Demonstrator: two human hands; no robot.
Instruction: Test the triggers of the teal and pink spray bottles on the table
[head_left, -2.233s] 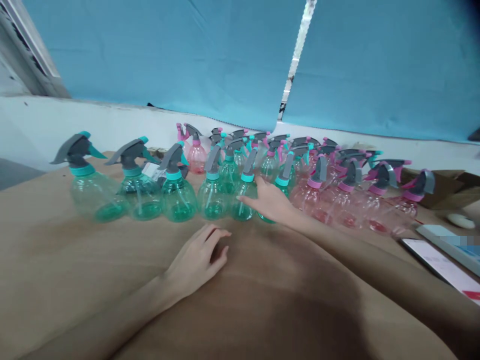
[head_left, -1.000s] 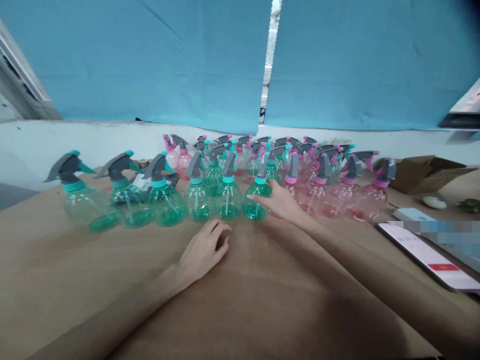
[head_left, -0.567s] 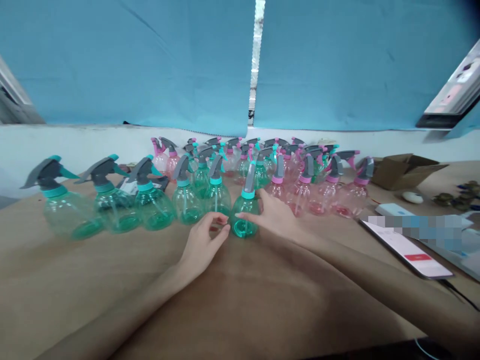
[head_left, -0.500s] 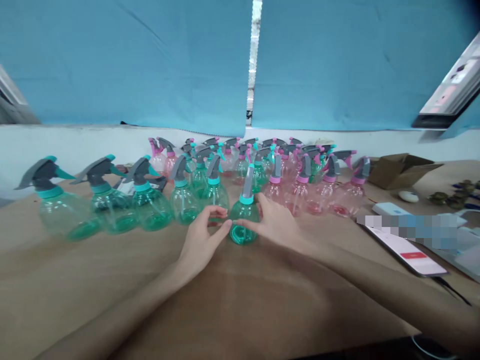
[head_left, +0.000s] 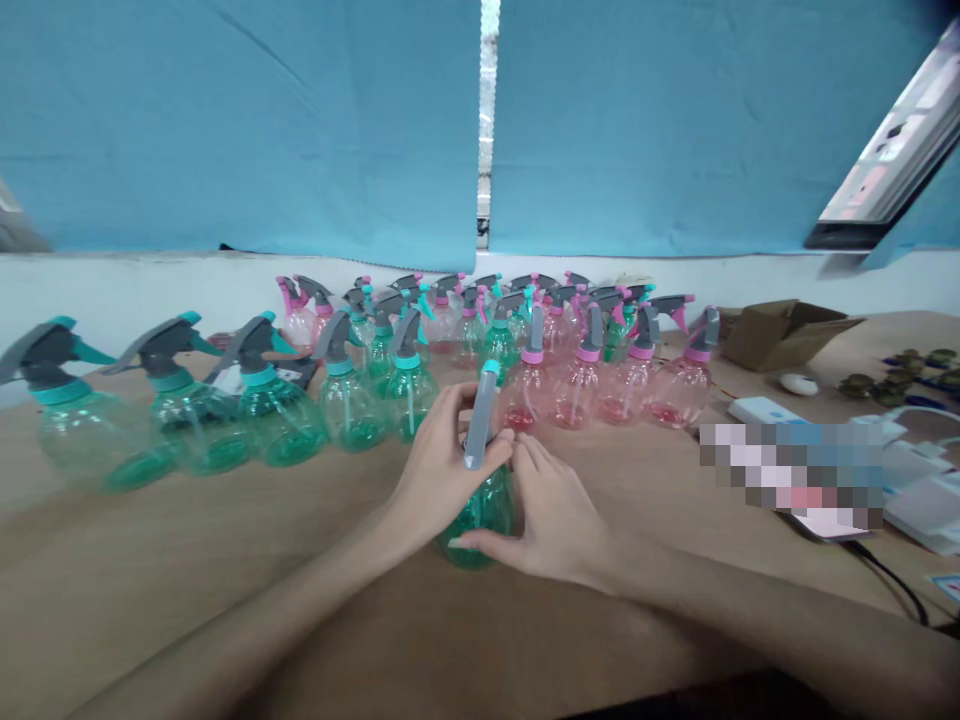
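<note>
The left hand (head_left: pixel 442 450) closes around the green spray bottle (head_left: pixel 489 505) just under its grey trigger head (head_left: pixel 481 420), while the right hand (head_left: pixel 562 510) clasps it lower down; this looks like work at the collar (hidden by fingers), and the next move calls for a steady lower grip. The bottle is just in front of the front row's leftmost pink spray bottle (head_left: pixel 524 393), long axis nearly upright, teal nozzle (head_left: pixel 490 367) pointing away from the person.

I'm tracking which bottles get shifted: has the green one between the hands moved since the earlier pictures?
Yes: judged against the front-row pink bottle it stood beside, the green bottle has come toward the camera.
</note>
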